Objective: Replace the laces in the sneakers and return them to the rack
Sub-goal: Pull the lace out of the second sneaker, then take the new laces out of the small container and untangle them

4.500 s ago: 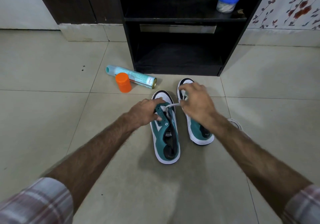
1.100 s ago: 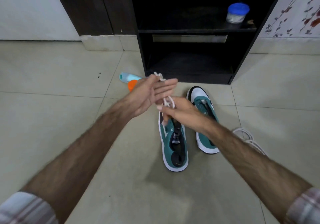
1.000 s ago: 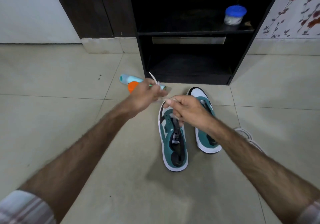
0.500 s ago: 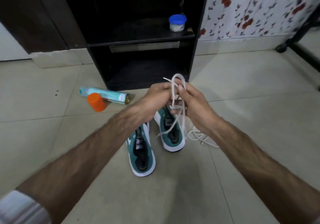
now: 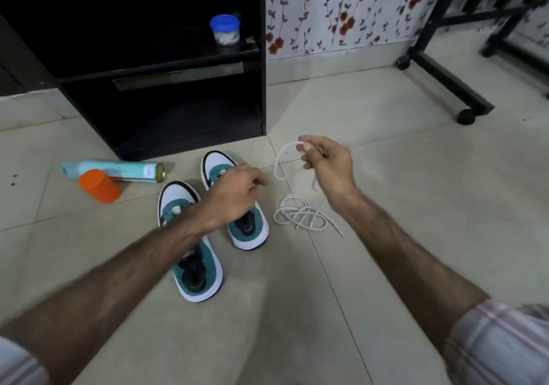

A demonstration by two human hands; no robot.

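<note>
A spray can (image 5: 113, 170) is lying on its side on the tiled floor (image 5: 416, 206) at the far left, with an orange cap (image 5: 99, 186) sitting just in front of it, touching or nearly so. Behind them a dark rack (image 5: 166, 87) is standing open; on its upper shelf a small clear jar with a blue lid (image 5: 225, 29) is holding something pale that cannot be made out, and the lower compartment is showing only dark board. Two teal-and-white sneakers (image 5: 190, 236) are resting side by side before the rack, toes toward it. The left hand (image 5: 237, 196) is hovering over the farther sneaker with fingers curled downward; whether it is gripping anything I cannot tell. Just right of the sneakers a second white lace (image 5: 300, 213) is lying in a loose tangle on the floor. Above it the right hand (image 5: 326, 163) is pinching a white lace (image 5: 280, 161), which is looping out and dangling down.
</note>
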